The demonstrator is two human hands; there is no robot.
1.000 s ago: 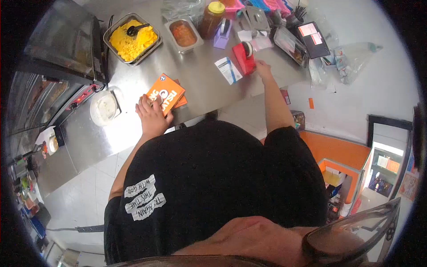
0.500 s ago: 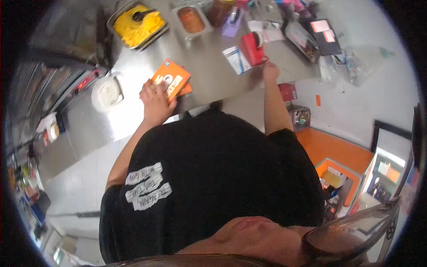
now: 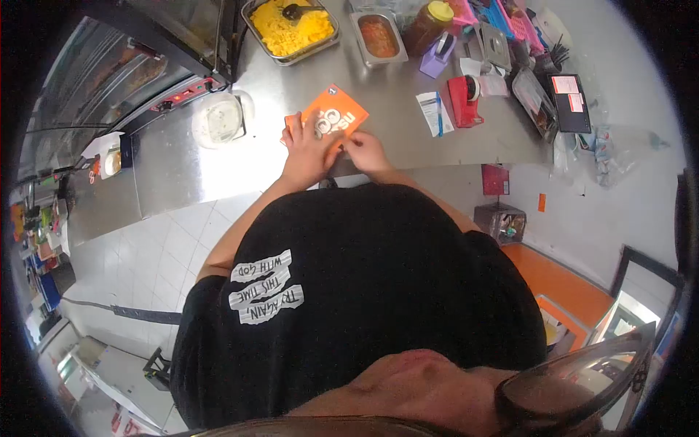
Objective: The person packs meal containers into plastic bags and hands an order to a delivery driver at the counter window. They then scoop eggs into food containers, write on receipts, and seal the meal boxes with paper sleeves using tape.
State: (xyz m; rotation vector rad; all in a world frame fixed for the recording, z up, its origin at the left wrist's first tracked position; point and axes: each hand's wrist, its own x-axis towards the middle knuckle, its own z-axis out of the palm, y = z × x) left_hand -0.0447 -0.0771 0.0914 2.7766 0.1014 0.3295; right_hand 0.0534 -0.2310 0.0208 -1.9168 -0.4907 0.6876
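Note:
An orange printed box (image 3: pixel 341 116) lies flat on the steel counter (image 3: pixel 408 142) near its front edge. My left hand (image 3: pixel 309 151) rests on the left part of the box, its fingers spread over the top. At the box's lower right corner is my right hand (image 3: pixel 364 151), with thumb and fingertips pressed together. Whatever lies between those fingertips is too small to make out. To the right stands a red tape dispenser (image 3: pixel 463 100), beside a paper slip with a blue pen (image 3: pixel 435 114).
Behind stand a tray of yellow food (image 3: pixel 290 56), a steel container of red sauce (image 3: pixel 379 38), a purple dispenser (image 3: pixel 437 57) and a yellow-lidded jar (image 3: pixel 429 28). A white container (image 3: pixel 220 120) and a glass-fronted appliance (image 3: pixel 191 93) are at the left.
My right hand has left the red tape dispenser and come left to the orange box. My left hand remains on the box. The view has shifted, so the counter items appear further right.

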